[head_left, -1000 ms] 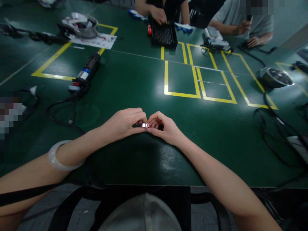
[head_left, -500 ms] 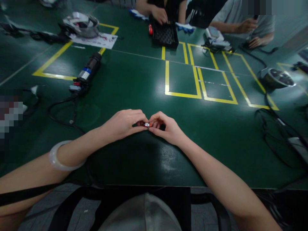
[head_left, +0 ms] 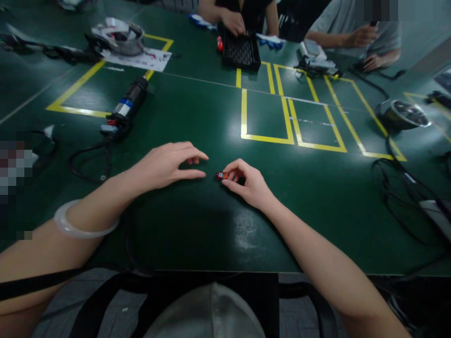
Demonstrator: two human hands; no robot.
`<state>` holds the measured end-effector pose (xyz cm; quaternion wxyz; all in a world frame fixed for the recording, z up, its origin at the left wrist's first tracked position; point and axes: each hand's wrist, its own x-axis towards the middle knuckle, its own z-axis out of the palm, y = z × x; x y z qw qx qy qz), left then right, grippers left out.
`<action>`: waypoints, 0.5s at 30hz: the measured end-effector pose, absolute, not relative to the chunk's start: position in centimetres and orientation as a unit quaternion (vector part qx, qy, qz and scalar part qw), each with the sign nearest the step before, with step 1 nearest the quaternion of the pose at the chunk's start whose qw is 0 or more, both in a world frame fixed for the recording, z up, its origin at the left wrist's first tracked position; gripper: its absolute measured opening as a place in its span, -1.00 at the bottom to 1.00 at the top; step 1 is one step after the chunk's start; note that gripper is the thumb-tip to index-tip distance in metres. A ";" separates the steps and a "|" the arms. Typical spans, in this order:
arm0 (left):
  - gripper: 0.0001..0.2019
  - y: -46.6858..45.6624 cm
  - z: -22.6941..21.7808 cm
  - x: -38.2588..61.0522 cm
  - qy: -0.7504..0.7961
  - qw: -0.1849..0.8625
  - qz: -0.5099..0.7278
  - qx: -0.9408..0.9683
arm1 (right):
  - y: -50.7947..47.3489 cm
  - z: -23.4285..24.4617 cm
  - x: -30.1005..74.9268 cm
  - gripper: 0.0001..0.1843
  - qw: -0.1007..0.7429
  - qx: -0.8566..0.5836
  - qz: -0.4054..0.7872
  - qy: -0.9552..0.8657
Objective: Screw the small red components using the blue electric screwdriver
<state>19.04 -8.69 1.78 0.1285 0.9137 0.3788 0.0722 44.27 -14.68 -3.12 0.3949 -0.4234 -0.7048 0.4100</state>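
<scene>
Between the thumb and fingers of my right hand (head_left: 246,183) is a small red, orange and white piece (head_left: 221,176); it is too small to tell its exact kind. Its red end sticks out to the left, while the right end is covered by my fingertips. My left hand (head_left: 169,164) is apart from it on the left side, thumb and fingers spread with nothing between them. A pale bangle (head_left: 84,233) circles my left wrist. Both hands are over the green table (head_left: 197,225).
A dark cylindrical power tool (head_left: 128,105) with a cable lies at the left. Yellow tape outlines (head_left: 268,139) mark the table. Across from me a person's hand is at a black tray (head_left: 241,51). A metal bowl (head_left: 405,115) and cables lie at the right; another bowl (head_left: 121,40) is back left.
My left hand has let go of the small piece, opened and drawn away to the left. My right hand keeps hold of it, nearly in the same place.
</scene>
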 end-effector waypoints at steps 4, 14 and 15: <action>-0.45 -6.0 2.7 14.4 0.522 -0.005 0.105 0.846 | -14.3 -3.4 44.6 -0.85 0.402 -0.433 0.420 -0.689; -0.22 -0.5 0.0 4.9 0.732 -0.034 -0.102 0.673 | -14.4 -3.4 44.5 -0.80 0.392 -0.443 0.424 -0.686; -0.23 -0.4 0.0 4.9 0.731 -0.038 -0.099 0.674 | -14.4 -3.4 44.5 -0.80 0.392 -0.441 0.424 -0.687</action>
